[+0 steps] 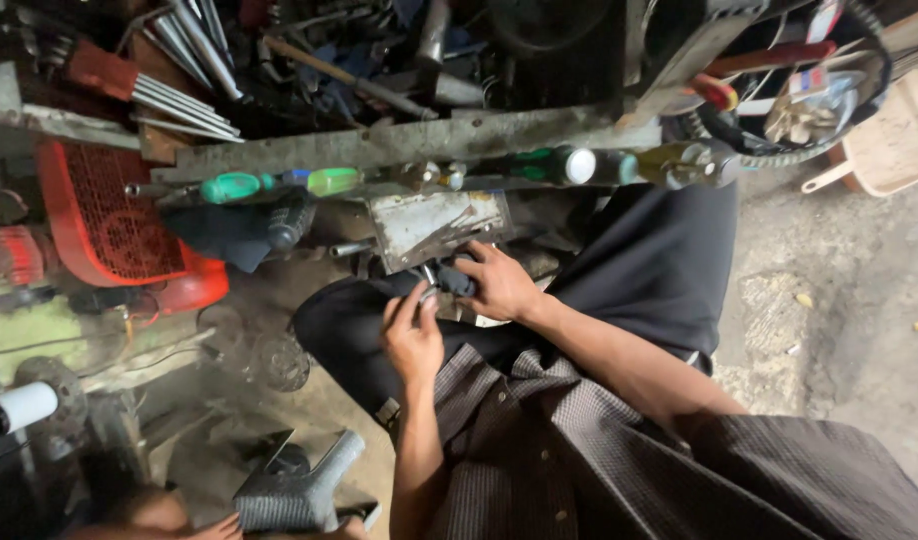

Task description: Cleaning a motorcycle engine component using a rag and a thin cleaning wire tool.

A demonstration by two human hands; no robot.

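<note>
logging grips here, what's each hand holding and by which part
Right hand wraps a dark handle-like part at its end. Left hand pinches a small metal piece beside it; its exact grip cannot be told.

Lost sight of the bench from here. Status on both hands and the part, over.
Left hand pinching a small metal part. Right hand shut on a dark handle beside it. Grey metal box just above; screwdrivers lie beyond.

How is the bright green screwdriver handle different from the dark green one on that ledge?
The bright green handle lies at the left of the ledge and is light teal. The dark green handle lies further right, is much darker, and has a white end cap. Both lie sideways along the ledge, beyond the person's hands.
</note>
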